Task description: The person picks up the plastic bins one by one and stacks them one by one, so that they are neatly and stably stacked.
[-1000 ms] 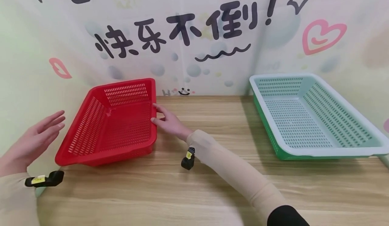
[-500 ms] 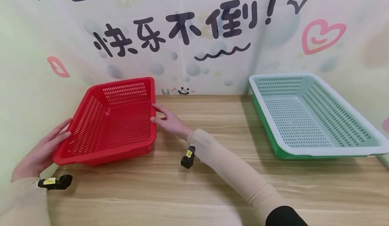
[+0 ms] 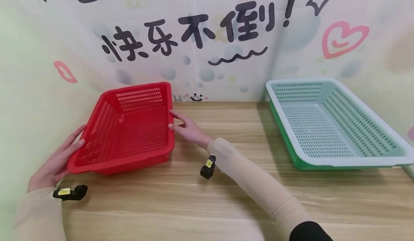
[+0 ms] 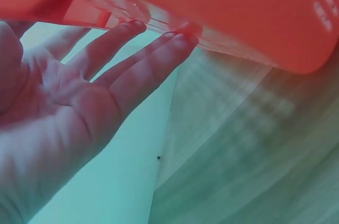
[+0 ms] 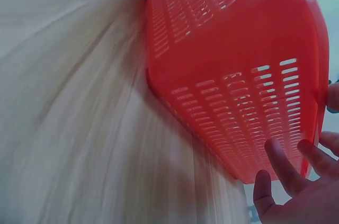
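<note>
A red plastic basket (image 3: 123,162) with slotted walls stands on the left side of the table with nothing in it. My left hand (image 3: 59,158) holds its left rim, thumb over the edge. In the left wrist view the fingers (image 4: 153,65) reach under the rim and touch the outer wall. Across from it, my right hand (image 3: 191,131) grips the right rim with thumb and fingertips. The right wrist view has the other fingers (image 5: 286,171) spread beside the slotted outer wall (image 5: 212,49).
A second basket (image 3: 288,140), pale inside and green outside, stands on the right of the wooden table (image 3: 181,205). A printed cloth backdrop (image 3: 194,72) rises behind both baskets, and a pale wall lies close to my left hand.
My left hand has come in from the left and taken hold of the red basket's left rim. Basket and both hands have since shifted slightly right. The green basket has stayed put.
</note>
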Demonstrator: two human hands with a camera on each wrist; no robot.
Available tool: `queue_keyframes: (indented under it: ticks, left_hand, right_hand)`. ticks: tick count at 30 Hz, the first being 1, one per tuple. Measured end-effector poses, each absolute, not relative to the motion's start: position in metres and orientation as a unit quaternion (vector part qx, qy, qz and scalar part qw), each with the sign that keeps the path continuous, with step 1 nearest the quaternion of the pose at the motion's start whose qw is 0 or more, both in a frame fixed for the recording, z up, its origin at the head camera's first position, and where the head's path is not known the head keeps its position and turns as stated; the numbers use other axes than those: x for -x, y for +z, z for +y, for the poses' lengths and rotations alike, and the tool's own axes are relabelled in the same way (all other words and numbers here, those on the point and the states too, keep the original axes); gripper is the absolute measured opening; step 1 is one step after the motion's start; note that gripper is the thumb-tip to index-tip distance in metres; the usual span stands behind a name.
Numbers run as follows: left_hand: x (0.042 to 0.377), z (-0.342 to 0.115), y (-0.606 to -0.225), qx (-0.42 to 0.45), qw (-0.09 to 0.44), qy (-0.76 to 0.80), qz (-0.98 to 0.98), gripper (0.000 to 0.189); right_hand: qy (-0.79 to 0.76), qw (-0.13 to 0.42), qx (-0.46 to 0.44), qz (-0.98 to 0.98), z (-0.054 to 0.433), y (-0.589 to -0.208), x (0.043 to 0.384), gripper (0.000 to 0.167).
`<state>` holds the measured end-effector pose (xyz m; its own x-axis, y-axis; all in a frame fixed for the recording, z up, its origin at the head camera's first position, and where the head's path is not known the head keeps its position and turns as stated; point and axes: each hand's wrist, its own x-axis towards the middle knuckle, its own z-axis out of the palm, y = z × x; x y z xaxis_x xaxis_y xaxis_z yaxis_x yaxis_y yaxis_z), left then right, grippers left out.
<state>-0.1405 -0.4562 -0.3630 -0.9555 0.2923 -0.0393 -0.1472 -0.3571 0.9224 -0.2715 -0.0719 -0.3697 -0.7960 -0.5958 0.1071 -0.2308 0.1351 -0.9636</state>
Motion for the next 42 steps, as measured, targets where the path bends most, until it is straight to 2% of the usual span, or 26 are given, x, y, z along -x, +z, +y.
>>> queue_keyframes:
  ticks: [10, 17, 31, 37, 42]
  left_hand:
    - [0.151, -0.443, -0.365, -0.123, 0.168, 0.822, 0.530, 0.059]
    - [0.154, -0.425, -0.366, -0.121, 0.159, 0.800, 0.565, 0.062]
    - [0.165, -0.387, -0.368, -0.196, 0.150, 0.784, 0.569, 0.066]
    - [0.170, -0.374, -0.363, -0.193, 0.142, 0.771, 0.590, 0.067]
    - [0.175, -0.358, -0.358, -0.176, 0.144, 0.754, 0.616, 0.067]
  right_hand:
    - [-0.619, 0.157, 0.281, 0.717, -0.049, -0.378, 0.281, 0.056]
    - [-0.629, 0.167, 0.284, 0.704, -0.028, -0.380, 0.285, 0.058]
    - [-0.644, 0.153, 0.286, 0.693, 0.019, -0.380, 0.281, 0.058]
    - [-0.644, 0.138, 0.286, 0.696, 0.035, -0.377, 0.275, 0.059]
    - [-0.643, 0.157, 0.276, 0.697, 0.051, -0.374, 0.268, 0.061]
